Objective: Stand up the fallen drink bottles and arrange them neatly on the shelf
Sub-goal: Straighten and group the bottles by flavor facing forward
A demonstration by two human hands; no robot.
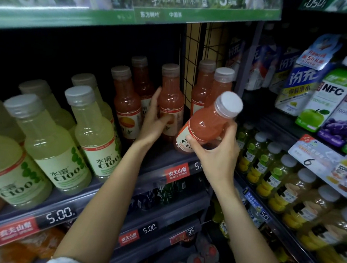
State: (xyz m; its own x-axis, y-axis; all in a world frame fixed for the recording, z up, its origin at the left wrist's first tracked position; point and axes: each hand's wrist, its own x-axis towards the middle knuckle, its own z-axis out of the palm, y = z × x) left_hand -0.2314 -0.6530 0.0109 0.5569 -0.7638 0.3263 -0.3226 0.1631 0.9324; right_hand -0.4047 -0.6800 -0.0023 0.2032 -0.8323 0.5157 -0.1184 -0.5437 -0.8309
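My right hand (215, 152) grips a pink juice bottle (209, 121) with a white cap, tilted to the right above the front edge of the shelf (153, 167). My left hand (153, 121) is wrapped around the lower body of an upright pink bottle (170, 98) standing further back. Other pink bottles stand upright around it: two on the left (125, 103) and two on the right (218, 89) beside a wire divider.
Pale green C100 bottles (90, 129) fill the shelf's left side. A wire grid divider (194, 56) stands behind the pink bottles. Juice cartons (325, 96) and small yellow drink bottles (278, 175) fill the shelves at right. Price strips run along the shelf fronts.
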